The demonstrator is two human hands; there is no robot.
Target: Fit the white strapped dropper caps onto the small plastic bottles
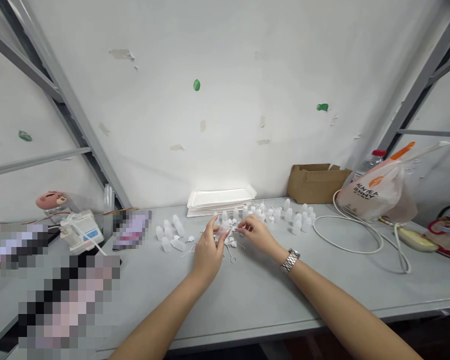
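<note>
My left hand (209, 248) is closed around a small translucent bottle (222, 231) near the middle of the table. Close on its right, the fingertips of my right hand (255, 233) are pinched together beside the bottle's top; what lies between them is too small to make out. Small white caps with thin stems and rings (231, 243) lie under and between the hands. Several translucent bottles (305, 220) stand to the right of the hands. On the left is another group of bottles (168, 230), some upright and one lying down.
Stacked white trays (221, 198) lie against the wall. A cardboard box (317, 183), a plastic bag (375, 195) and a looped white cable (348, 252) are at the right. A white power adapter (81, 232) and a pink bear figure (51, 200) are at the left.
</note>
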